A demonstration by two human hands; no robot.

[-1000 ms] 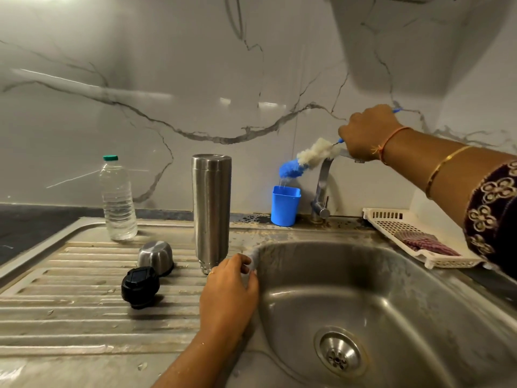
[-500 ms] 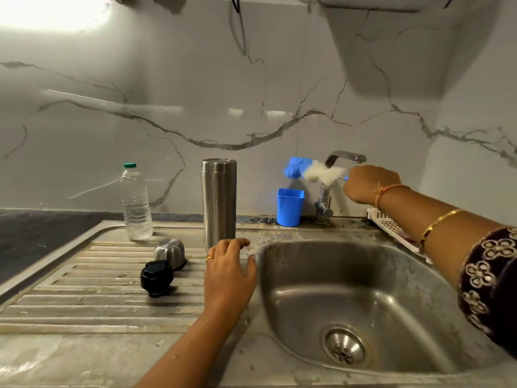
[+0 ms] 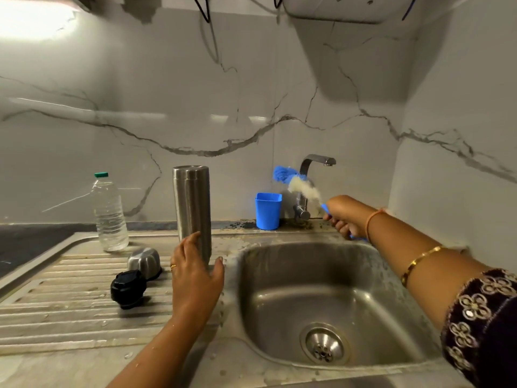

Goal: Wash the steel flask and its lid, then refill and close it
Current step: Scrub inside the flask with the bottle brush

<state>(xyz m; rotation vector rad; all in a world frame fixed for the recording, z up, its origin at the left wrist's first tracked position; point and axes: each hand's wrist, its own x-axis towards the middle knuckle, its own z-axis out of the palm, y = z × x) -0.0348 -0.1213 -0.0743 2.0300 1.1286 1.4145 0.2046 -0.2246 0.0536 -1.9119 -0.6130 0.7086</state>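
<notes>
The flask (image 3: 191, 208) stands up straight at the back of the draining board (image 3: 56, 303), just beside the sink (image 3: 279, 289), and its top is open. The left hand (image 3: 195, 278) is in front of the flask's bottom and hides it. The fingers are spread and loose, with the thumb out to the right. I cannot tell if the hand touches the flask. The right hand (image 3: 344, 217) is up by the tap (image 3: 316, 161), closed tight around the blue handle of a brush (image 3: 296, 183). Most of the handle is hidden in the fist, and only a small blue bit peeks out under the hand. The fluffy blue and white end of the brush is blurry and covers part of the tap's pipe. A blue cup (image 3: 268, 210) stands just left of the tap. A black lid (image 3: 128, 288) and a round steel cap (image 3: 144, 260) lie on the draining board to the left of the hand, very close to each other. A water bottle (image 3: 110, 214) with a green top stands behind them. The drain (image 3: 324, 344) shows at the bottom of the sink. The right sleeve is cut off at the edge of the picture.
</notes>
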